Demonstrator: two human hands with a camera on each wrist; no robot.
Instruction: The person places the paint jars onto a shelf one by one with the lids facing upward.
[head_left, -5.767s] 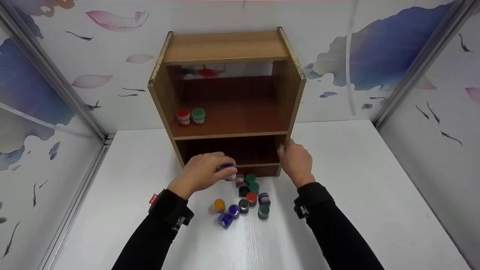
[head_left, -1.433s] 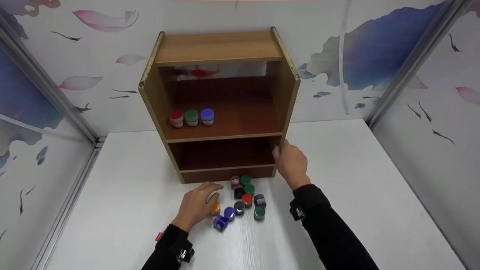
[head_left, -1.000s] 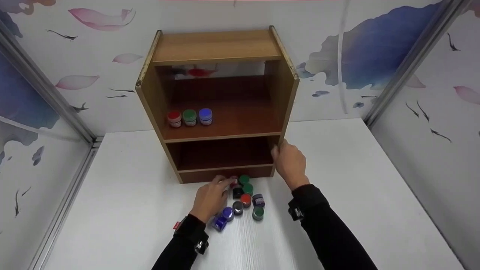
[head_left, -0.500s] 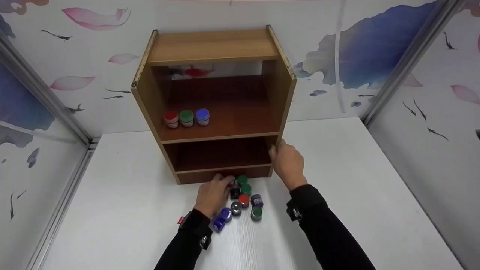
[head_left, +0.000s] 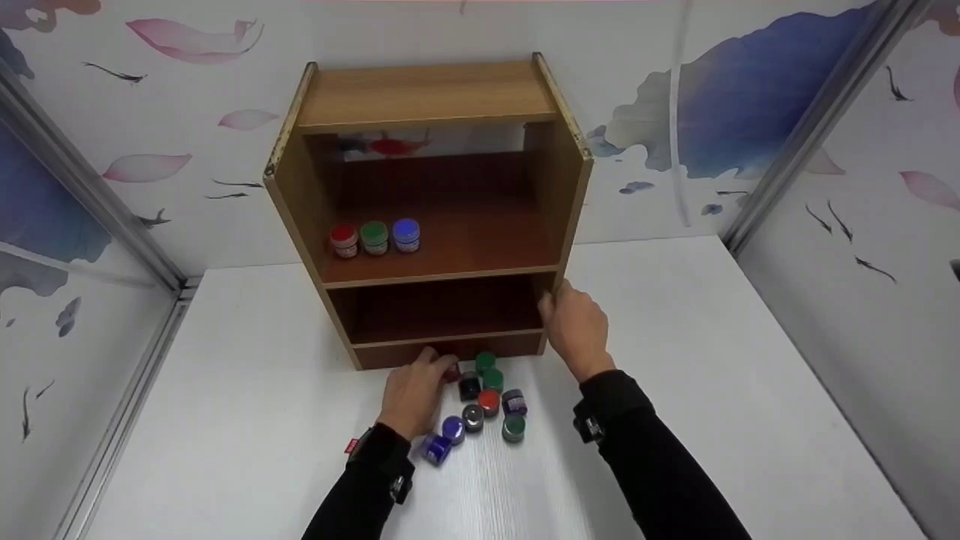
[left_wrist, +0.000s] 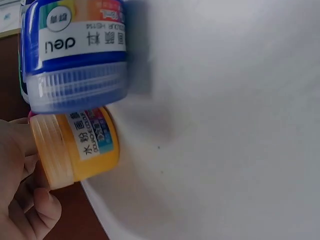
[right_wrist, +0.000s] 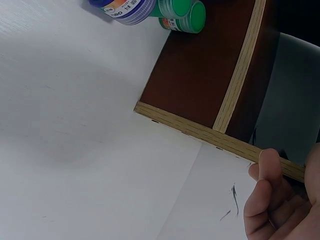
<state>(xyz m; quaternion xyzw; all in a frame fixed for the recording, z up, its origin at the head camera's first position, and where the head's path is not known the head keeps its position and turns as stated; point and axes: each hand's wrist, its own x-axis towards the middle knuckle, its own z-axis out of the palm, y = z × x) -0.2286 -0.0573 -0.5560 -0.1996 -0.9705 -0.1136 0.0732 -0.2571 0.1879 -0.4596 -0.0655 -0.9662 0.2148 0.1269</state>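
The cabinet (head_left: 427, 94) stands on the desk (head_left: 225, 420) before me, three jars (head_left: 375, 238) at its upper shelf's (head_left: 480, 240) left. Loose jars (head_left: 472, 418) cluster in front, beside my left hand (head_left: 411, 394).

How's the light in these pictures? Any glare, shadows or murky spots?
Head view: a pale glare streaks the white table near the bottom edge, while the lower compartment of the wooden cabinet sits in deep shade; left wrist view: a soft shadow falls beside the blue jar, whose lettering is readable; right wrist view: the top right corner is nearly black.

Red jar (head_left: 451, 373), partly hidden, near upright wooden cabinet (head_left: 427, 94); orange jar (left_wrist: 82, 150) labelled.
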